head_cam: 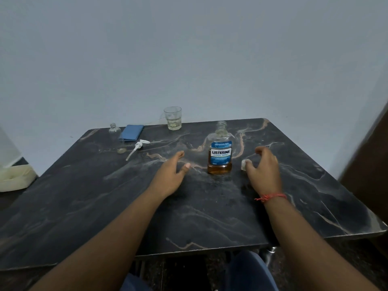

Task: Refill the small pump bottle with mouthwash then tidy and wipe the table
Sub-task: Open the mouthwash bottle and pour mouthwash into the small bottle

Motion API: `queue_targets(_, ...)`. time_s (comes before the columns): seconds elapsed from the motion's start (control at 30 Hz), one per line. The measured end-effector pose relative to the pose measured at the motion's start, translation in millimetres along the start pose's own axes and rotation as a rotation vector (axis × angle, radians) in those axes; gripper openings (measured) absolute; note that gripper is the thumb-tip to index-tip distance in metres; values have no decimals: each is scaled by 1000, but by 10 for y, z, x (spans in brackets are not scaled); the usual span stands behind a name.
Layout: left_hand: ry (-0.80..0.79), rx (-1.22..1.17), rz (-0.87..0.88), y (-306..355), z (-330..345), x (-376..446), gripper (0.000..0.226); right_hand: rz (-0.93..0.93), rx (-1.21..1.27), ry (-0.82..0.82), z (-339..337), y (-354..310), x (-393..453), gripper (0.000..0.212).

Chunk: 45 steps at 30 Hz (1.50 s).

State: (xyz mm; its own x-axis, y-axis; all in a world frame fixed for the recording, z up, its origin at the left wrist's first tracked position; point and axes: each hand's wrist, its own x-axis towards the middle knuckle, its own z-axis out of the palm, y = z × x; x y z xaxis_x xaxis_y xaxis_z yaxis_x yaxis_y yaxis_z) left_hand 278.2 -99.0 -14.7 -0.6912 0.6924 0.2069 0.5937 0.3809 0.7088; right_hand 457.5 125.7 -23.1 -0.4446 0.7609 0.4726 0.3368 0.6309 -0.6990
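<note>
1. The mouthwash bottle point(219, 152) stands upright and uncapped near the middle of the dark marble surface point(210, 206), amber liquid filling only its lower part.
2. The right hand point(263, 166) sits just right of the bottle, its fingers point(260, 151) curled, with the thumb and a finger pinching a small white cap point(243, 164).
3. The left hand point(171, 173) lies just left of the bottle, its fingers loosely spread and holding nothing.
4. The small pump bottle point(116, 135) stands upright and open at the far left, well apart from both hands; the left hand is nearer to it.
5. Its white pump point(137, 149) lies flat just beside it, tube pointing toward the person.
6. A folded blue cloth point(131, 132) and a glass point(173, 118) rest near the far edge.
7. Pouring probably comes next; the two bottles must first be brought together.
</note>
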Motion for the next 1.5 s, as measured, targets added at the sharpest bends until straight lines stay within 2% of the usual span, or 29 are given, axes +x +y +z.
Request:
queue_targets(0.13,64,144,-29,-271,-322,-138,57,-290,-34,164,-78,-275,-101,31)
queue_targets(0.23,151,181,-63,-423,-574,-218,51,-473,-65,98,-4,-601,-317,27)
queue_targets(0.33,226,202,-124,-585,-815,-260,55,-559,-84,-18,172,-892,-522,23)
queue_targets(0.53,325,151,-247,-1063,-1200,-181,52,-563,-129,-178,467,-1134,-671,28)
queue_targets(0.73,367,120,-297,-1444,-1366,199,69,-539,-203,-291,533,-1120,-697,44)
queue_targets(0.83,386,31,-314,-1513,-1388,456,79,-507,-196,-335,559,-1124,-707,46)
queue_targets(1.0,435,-97,-338,-1591,-1408,780,82,-476,-179,-362,609,-1126,-680,43)
queue_targets(1.1,449,-148,-343,-1629,-1394,899,75,-473,-150,-370,622,-1112,-683,40)
queue_targets(1.3,495,-197,-345,-1695,-1345,982,48,-453,-103,-364,646,-1101,-672,37)
queue_targets(1.5,484,-139,-323,-1677,-1377,659,30,-454,-76,-365,599,-1121,-686,34)
